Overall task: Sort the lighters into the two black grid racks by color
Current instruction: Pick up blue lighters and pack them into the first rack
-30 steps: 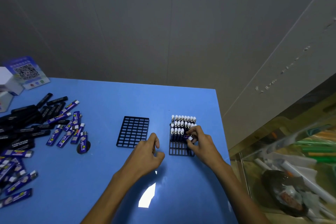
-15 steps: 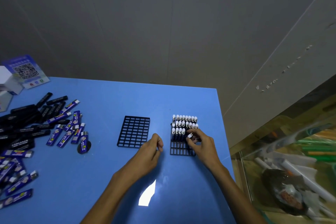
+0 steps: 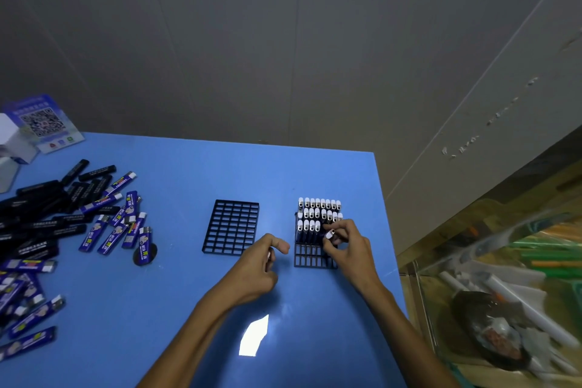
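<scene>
Since a second ago your left hand (image 3: 258, 264) has lifted slightly, fingers loosely curled, holding something small and pale; can't tell what. Your right hand (image 3: 343, 242) pinches a white-capped lighter (image 3: 329, 234) over the right rack (image 3: 315, 257), third row, beside the standing blue lighters (image 3: 318, 213). Left rack (image 3: 231, 227) has no lighters in it. Loose blue (image 3: 110, 230) and black lighters (image 3: 34, 214) lie far left on the blue table (image 3: 189, 173).

— Where's open passage?
— Bare blue table (image 3: 283, 176) behind both racks and between the empty rack (image 3: 231, 227) and loose lighters (image 3: 104, 224).
— Obstacles?
— Upright lighters (image 3: 318, 211) fill the right rack's (image 3: 310, 257) far rows; the left hand (image 3: 259, 264) sits between the racks.
</scene>
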Tool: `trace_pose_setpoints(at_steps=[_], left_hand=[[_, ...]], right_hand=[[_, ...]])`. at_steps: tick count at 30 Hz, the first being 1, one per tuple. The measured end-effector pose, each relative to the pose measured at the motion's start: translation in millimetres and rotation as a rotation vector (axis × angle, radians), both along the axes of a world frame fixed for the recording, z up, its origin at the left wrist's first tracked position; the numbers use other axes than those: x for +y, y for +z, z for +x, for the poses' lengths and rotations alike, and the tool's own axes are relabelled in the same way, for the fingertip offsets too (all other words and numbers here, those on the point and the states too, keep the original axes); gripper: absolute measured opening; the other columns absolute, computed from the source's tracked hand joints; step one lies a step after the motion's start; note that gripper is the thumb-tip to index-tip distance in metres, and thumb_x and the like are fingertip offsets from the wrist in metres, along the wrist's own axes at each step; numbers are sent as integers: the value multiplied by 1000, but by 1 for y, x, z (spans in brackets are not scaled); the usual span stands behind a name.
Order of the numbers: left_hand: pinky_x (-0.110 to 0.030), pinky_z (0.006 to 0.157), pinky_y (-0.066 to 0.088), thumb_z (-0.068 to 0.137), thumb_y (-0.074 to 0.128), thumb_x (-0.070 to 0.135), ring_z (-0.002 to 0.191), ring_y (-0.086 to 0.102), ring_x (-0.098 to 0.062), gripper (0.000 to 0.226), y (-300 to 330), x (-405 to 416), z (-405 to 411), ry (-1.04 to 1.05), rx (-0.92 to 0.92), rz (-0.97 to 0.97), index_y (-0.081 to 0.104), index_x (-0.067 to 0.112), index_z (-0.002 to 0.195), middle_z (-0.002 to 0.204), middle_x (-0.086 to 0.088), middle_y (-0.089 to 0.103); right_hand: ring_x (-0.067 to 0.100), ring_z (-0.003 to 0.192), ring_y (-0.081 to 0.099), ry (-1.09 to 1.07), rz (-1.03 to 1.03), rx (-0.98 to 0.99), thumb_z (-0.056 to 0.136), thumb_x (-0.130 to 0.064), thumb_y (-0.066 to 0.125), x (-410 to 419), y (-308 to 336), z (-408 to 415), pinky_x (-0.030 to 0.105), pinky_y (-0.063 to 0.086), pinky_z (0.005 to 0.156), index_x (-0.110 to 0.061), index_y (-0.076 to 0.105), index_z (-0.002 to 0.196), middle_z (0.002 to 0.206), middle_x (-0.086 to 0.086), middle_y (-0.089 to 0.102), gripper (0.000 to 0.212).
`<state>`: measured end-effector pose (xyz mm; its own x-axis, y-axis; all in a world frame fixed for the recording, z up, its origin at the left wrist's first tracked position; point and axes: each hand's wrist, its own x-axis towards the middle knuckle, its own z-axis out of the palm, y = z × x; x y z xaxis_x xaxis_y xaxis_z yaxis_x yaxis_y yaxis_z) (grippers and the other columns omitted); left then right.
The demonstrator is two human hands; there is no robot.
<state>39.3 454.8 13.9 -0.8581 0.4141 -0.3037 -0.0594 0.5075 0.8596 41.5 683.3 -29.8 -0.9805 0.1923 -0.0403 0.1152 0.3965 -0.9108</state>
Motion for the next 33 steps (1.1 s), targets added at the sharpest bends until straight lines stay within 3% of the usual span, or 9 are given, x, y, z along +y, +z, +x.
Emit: trace_pose_setpoints(at_steps=[4, 7, 9, 12, 16, 20, 24, 28, 33], left_hand=[[-21, 80, 41, 64, 34, -5, 87, 49, -5, 52, -2, -3, 1, -2, -7, 69, 53, 28, 99, 122, 5, 57], [-20, 95, 44, 82, 32, -16, 109, 55, -2, 53, -1, -5, 1, -9, -19, 84, 55, 26, 105, 124, 6, 58], [-21, 94, 47, 88, 31, -16, 114, 57, -3, 49, 1, -5, 2, -8, -36, 104, 55, 22, 107, 124, 5, 60], [-28, 73, 53, 96, 34, -8, 111, 61, -2, 34, 4, -3, 4, -28, -61, 108, 50, 20, 108, 122, 7, 61], [-42, 75, 54, 100, 36, 1, 94, 66, -6, 25, 7, 0, 7, -67, -45, 22, 40, 24, 109, 120, 5, 58], [-24, 53, 48, 100, 35, 4, 65, 60, -4, 20, 6, 3, 8, -73, 2, -28, 37, 19, 114, 109, 2, 63], [-12, 67, 42, 99, 45, 9, 71, 58, 3, 10, -1, 2, 6, -1, 110, -74, 45, 17, 106, 86, 6, 70], [-9, 65, 42, 94, 60, 14, 71, 58, 4, 4, -1, 1, 4, 58, 167, -93, 63, 15, 91, 75, 11, 64], [-14, 75, 46, 99, 52, 21, 82, 62, -5, 19, -1, 2, 4, 14, 155, -112, 70, 14, 94, 86, 10, 67]], right_hand=[[5, 62, 52, -22, -11, 39, 82, -2, 71, -2, -2, 1, 17, 45, 63, -19, 67, 97, 68, -7, 56, 23], [9, 66, 56, -19, 7, 96, 83, -2, 71, -3, -6, 2, 16, 48, 67, -22, 68, 96, 85, -5, 63, 24], [9, 68, 58, -25, -7, 114, 83, -4, 72, -4, -7, 2, 16, 49, 69, -20, 69, 98, 91, -2, 64, 23], [7, 68, 59, -72, -81, 93, 81, -7, 75, -4, -6, 1, 16, 51, 70, -17, 66, 102, 87, -1, 67, 25], [17, 70, 62, -109, -114, 99, 81, -6, 76, -3, -5, 0, 22, 54, 69, -17, 58, 102, 87, -1, 70, 29], [20, 71, 61, -90, -84, 112, 80, -5, 76, -2, -7, 2, 23, 54, 70, -16, 62, 98, 80, 1, 68, 25], [6, 67, 60, -74, -85, 99, 79, -5, 76, 1, -7, -1, 14, 51, 70, -15, 67, 96, 79, 4, 68, 22], [3, 66, 59, -68, -34, 91, 78, -4, 77, 6, -9, -5, 13, 49, 67, -16, 68, 87, 78, 3, 67, 17], [9, 67, 54, -5, 87, 131, 80, 0, 74, 4, -7, -6, 10, 44, 63, -15, 67, 89, 79, 4, 59, 19]])
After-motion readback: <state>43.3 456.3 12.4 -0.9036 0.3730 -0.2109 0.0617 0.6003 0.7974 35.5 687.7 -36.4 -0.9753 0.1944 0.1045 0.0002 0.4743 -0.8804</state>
